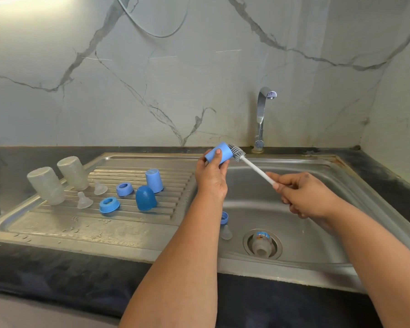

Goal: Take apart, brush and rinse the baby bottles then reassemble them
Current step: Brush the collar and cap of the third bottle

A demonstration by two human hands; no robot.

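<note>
My left hand (210, 178) grips a light blue bottle cap (217, 153) above the sink's left edge, its opening turned right. My right hand (301, 192) holds the white handle of a bottle brush (253, 168); the grey bristle head sits at the cap's mouth. On the draining board stand two clear bottles (48, 185) (73, 172) upside down, two clear teats (84, 200) (100, 187), two blue collar rings (109, 204) (124, 189) and two more blue caps (146, 198) (154, 180). In the sink basin (317, 245) lie a third bottle (261, 243) over the drain, a teat (226, 232) and a blue ring (224, 217).
A chrome tap (262, 119) rises behind the basin with no water running. Dark countertop (69, 275) borders the steel sink at the front and sides. A marble-patterned wall stands behind. Water drops lie on the front of the draining board (81, 228).
</note>
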